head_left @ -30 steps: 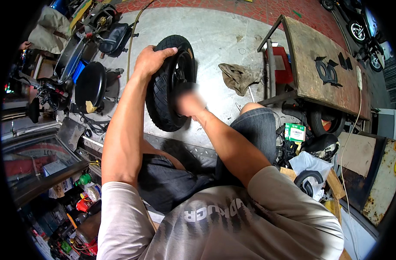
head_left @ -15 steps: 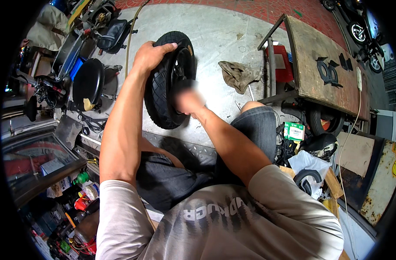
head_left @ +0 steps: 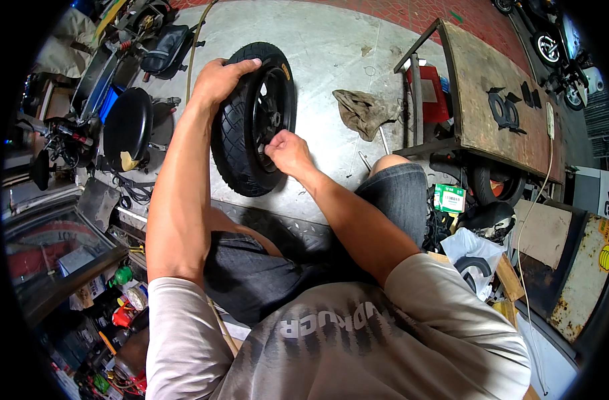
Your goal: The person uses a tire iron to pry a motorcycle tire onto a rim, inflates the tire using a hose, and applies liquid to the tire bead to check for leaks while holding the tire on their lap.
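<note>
A black wheel [head_left: 232,145], a treaded tire on a spoked black rim, stands upright on the pale floor before me. My left hand [head_left: 216,80] grips the top of the tire, thumb lying across it. My right hand [head_left: 288,153] has its fingers curled closed at the lower inner part of the rim, below the hub; what they hold is hidden. A crumpled dirty rag [head_left: 361,112] lies on the floor to the right of the wheel, and my bent knee [head_left: 388,187] is just below it.
To the right stand a metal-framed board table [head_left: 478,73] with dark cut pieces, a red container [head_left: 435,100] and a spare tire [head_left: 494,184] beneath it. On the left are a round black seat [head_left: 127,130], a bag [head_left: 164,53], cables and cluttered tools. Parked scooters [head_left: 548,47] line the upper right.
The wheel and my left hand have moved a little leftward and farther from me. My right hand, blurred before, now shows clearly, slightly higher, with fingers curled at the rim.
</note>
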Tool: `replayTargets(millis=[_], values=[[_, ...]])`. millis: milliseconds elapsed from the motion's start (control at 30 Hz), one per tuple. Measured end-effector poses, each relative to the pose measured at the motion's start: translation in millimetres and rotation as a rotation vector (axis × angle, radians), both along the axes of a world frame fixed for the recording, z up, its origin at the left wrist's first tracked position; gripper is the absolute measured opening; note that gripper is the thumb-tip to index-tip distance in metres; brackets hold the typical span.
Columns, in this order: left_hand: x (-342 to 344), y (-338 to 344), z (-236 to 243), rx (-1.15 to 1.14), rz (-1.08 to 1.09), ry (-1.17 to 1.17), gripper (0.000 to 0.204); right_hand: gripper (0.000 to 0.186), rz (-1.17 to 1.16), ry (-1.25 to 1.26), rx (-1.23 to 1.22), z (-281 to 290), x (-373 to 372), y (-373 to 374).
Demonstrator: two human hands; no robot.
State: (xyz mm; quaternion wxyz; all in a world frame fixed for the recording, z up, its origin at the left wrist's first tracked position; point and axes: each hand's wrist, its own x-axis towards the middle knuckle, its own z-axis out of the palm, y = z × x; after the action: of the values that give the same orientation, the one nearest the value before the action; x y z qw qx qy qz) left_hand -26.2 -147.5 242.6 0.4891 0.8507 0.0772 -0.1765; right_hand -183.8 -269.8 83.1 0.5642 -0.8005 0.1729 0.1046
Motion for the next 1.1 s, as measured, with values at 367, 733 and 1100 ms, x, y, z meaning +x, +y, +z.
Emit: replayTargets(millis=[367, 733, 1100], values=[[6.9, -0.1, -2.9, 0.022, 0.002, 0.006, 0.068, 0.012, 0.173, -0.185, -0.109, 6.4, -5.1, -1.4], [5.1, -7.3, -10.1, 0.047, 0.057, -0.049, 0.077, 0.043, -0.014, 0.504, -0.696, -135.2, -8.5, -124.0], [11.9, -21.2, -40.5, -0.106, 0.345, -0.121, 0.038, 0.042, -0.015, -0.880, -0.142, 137.0, 120.2, -25.2]])
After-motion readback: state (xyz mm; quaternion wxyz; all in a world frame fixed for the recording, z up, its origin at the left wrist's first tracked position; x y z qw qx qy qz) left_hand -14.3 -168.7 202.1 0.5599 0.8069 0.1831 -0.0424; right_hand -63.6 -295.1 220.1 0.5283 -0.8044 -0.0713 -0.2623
